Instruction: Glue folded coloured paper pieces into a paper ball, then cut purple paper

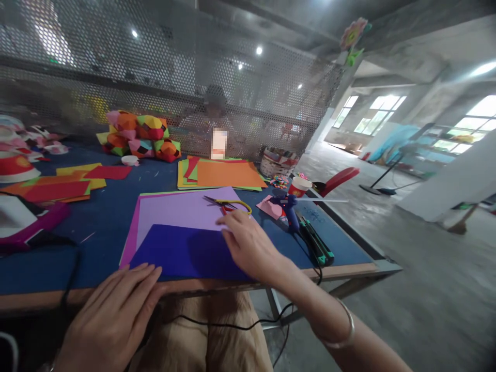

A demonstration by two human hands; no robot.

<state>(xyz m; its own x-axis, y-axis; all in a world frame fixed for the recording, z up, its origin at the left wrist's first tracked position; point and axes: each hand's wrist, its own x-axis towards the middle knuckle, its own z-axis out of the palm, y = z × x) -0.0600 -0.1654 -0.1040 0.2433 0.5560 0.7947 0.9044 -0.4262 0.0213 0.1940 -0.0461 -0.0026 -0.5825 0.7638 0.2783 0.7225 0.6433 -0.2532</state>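
My left hand [116, 315] lies with fingers stretched out at the table's front edge. Its fingertips rest at the near left corner of a dark blue sheet of paper [186, 253]. My right hand [250, 243] is over the right part of this sheet, thumb and index finger apart. Its fingertips are beside the red and yellow handles of scissors [237, 202]; I cannot tell whether they touch. Beneath the scissors is a light purple sheet [174, 209], with magenta and green edges showing under it.
A blue glue gun [287, 206] and a green-black utility knife [315, 240] lie at right, near a paper cup [299, 186]. Coloured sheets [228, 174] and folded paper balls [139, 135] are behind. A mesh screen [155, 67] borders the far side. A black cord [232, 325] hangs in front.
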